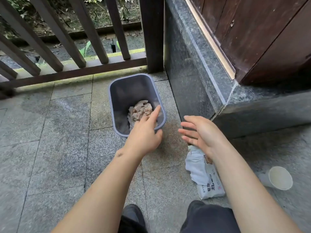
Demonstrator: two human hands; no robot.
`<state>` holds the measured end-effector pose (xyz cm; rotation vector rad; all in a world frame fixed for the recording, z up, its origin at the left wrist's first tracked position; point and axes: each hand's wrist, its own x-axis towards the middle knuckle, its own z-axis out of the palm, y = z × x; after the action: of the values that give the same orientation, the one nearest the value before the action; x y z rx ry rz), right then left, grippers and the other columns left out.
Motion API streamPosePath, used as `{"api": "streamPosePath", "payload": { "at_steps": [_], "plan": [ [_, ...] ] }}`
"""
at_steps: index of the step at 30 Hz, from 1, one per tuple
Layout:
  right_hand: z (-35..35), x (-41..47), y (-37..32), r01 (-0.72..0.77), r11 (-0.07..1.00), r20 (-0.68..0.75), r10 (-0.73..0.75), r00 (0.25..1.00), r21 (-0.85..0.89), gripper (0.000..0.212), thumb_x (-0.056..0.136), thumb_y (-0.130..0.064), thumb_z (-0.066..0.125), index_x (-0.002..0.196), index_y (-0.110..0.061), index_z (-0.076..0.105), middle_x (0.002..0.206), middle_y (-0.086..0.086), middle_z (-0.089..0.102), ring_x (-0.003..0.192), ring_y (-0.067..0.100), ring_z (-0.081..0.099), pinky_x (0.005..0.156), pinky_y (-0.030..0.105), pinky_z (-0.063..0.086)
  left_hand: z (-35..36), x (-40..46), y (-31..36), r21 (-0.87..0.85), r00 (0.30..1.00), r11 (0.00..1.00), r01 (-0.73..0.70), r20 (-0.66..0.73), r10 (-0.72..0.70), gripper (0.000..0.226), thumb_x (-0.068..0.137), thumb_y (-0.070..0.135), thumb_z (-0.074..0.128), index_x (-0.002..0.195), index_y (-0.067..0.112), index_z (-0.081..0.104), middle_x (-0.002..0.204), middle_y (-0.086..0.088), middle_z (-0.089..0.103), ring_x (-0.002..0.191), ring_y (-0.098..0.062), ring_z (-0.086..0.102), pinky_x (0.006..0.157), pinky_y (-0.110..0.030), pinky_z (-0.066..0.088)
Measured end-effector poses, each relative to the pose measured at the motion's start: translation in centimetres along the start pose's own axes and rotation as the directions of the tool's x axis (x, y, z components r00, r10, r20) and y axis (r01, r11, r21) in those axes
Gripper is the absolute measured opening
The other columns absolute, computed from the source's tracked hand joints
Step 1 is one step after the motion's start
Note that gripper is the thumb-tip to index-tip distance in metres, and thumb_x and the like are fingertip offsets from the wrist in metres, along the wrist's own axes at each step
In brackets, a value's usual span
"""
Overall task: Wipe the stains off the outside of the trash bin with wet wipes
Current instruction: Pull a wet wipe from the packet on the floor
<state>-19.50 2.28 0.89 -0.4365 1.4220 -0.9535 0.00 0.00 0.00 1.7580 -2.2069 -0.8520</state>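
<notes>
Outdoor landing, daylight. Floor (pixel 50 132): grey granite slabs w/ thin joints. Top: dark brown wooden railing (pixel 70 47), slanted balusters, ground and foliage visible beyond. Right: polished dark stone ledge (pixel 210 73) w/ stepped base, carrying a brown wooden door panel (pixel 269 39), pale trim along its edge.

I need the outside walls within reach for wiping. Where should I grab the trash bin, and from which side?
Grip the near rim of the trash bin, coming from above with the left hand, fingers hooked inside. It stands upright and open-topped, and that edge lies closest; the stone wall crowds its right side.
</notes>
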Motion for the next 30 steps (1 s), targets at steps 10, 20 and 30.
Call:
{"api": "streamPosePath", "payload": {
  "at_steps": [10, 20, 30],
  "plan": [
    [-5.5, -0.9, 8.3, -0.152, 0.985, -0.121, 0.160, 0.980, 0.077, 0.018, 0.096, -0.022, 0.062, 0.111, -0.011, 0.062, 0.111, 0.009, 0.071, 0.089, 0.021, 0.074, 0.075, 0.033, 0.057, 3.5, 3.5, -2.2, 0.280, 0.891, 0.851, -0.445, 0.239, 0.387, 0.090, 0.099, 0.009, 0.051, 0.155, 0.052, -0.004, 0.168, -0.001, 0.011, 0.146, -0.030, 0.030, 0.106, -0.046, 0.043],
    [-6.3, -1.2, 11.3, -0.236, 0.971, -0.145, 0.240, 0.960, 0.048, 0.011, 0.098, -0.019, 0.059, 0.107, -0.014, 0.060, 0.114, 0.012, 0.069, 0.089, 0.023, 0.072, 0.072, 0.031, 0.057, 4.8, 6.2, -1.1, 0.313, 0.927, 0.889, -0.334, 0.282, 0.249, 0.114, 0.074, -0.017, 0.031, 0.150, 0.063, -0.001, 0.169, 0.005, 0.002, 0.081, -0.034, 0.064, 0.054, -0.040, 0.051],
    [-6.2, -1.2, 12.0, -0.260, 0.965, -0.133, 0.261, 0.956, 0.022, 0.017, 0.098, -0.022, 0.059, 0.112, -0.013, 0.060, 0.108, 0.009, 0.071, 0.085, 0.019, 0.073, 0.061, 0.024, 0.055, 3.9, 7.0, -2.3, 0.380, 0.938, 0.867, -0.321, 0.251, 0.238, 0.104, 0.074, -0.016, 0.037, 0.155, 0.046, 0.018, 0.169, -0.002, -0.002, 0.082, -0.037, 0.064, 0.056, -0.041, 0.050]
  ]
}}
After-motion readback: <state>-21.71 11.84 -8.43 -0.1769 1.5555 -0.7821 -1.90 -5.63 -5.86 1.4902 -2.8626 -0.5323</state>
